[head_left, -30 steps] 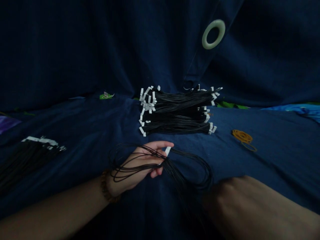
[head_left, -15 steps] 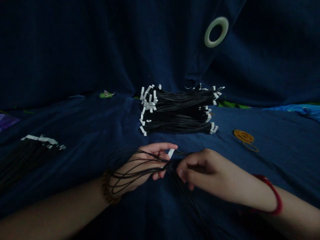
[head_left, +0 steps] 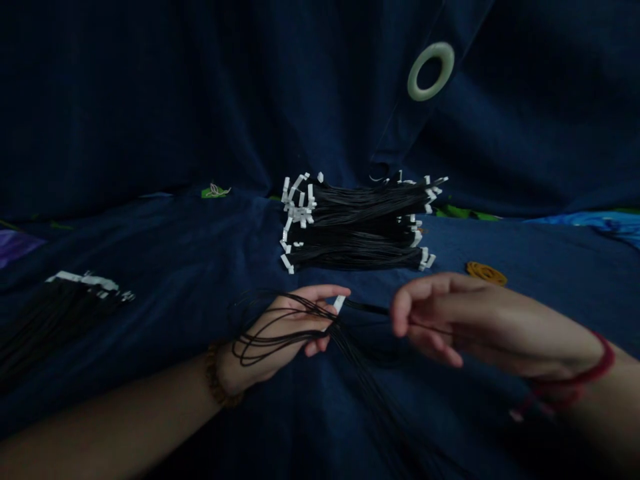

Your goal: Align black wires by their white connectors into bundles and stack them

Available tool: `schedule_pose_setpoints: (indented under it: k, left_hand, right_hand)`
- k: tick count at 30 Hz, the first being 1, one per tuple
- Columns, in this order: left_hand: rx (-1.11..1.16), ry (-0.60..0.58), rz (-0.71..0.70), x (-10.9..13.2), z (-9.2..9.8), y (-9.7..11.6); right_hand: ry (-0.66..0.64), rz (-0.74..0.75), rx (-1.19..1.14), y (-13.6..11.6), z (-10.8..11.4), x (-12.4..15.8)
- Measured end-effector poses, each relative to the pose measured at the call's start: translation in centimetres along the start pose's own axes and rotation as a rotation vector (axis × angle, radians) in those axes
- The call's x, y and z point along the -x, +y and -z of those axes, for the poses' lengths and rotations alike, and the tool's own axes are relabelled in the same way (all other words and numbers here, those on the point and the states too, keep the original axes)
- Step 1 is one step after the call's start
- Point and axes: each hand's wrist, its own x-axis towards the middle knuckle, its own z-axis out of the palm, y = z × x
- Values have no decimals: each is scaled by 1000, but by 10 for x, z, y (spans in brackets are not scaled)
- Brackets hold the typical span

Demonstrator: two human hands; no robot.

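My left hand (head_left: pixel 285 330) lies palm up on the dark blue cloth (head_left: pixel 165 260), fingers curled round a loose bunch of thin black cords (head_left: pixel 280 333) with a white tag (head_left: pixel 339 304) at the fingertips. The cords loop over my palm and trail down toward me. My right hand (head_left: pixel 450 317) hovers just right of it, thumb and fingers pinching one thin black cord that runs back to the bunch. Behind both hands sits a neat stack of black cords with white tags (head_left: pixel 357 223) at both ends.
A second pile of black cords with white tags (head_left: pixel 60 303) lies at the left. Orange rubber bands (head_left: pixel 485 271) rest right of the stack. A pale ring eyelet (head_left: pixel 430 70) sits in the hanging blue fabric behind. Green and light blue patches show at the far right.
My right hand came up from the lower right to the bunch, pinched a cord, and has now drawn it rightward. My left hand has stayed in place holding the bunch.
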Motion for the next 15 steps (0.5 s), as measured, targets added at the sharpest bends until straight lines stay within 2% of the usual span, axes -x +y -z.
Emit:
schedule_pose_setpoints:
  k: [1,3,6,9,11,12,13,15]
  left_hand:
    - [-1,1,-2,0,0,1]
    - [-9,3,-14,0,1,1]
    - [-39,8,-9,1,2,1]
    - [-52,-2,-12,2,2,1]
    - [-49,-6,-22,3,2,2]
    - [-47,-12,-21,3,2,2]
    - [-45,-22,-14,3,2,2]
    - [-32,-37,1,3,2,3]
  right_hand:
    - [5,51,-52,-3,7,4]
    - [74,176,1,-9,20,10]
    - [313,375,190,-15,30,15]
    - [587,511,126,-20,26,14]
    - [671,480,70,-22,17,13]
    - [652,443,63,-22,12,13]
    - [574,401,63,-20,6,13]
    - [320,300,92,-15,-6,12]
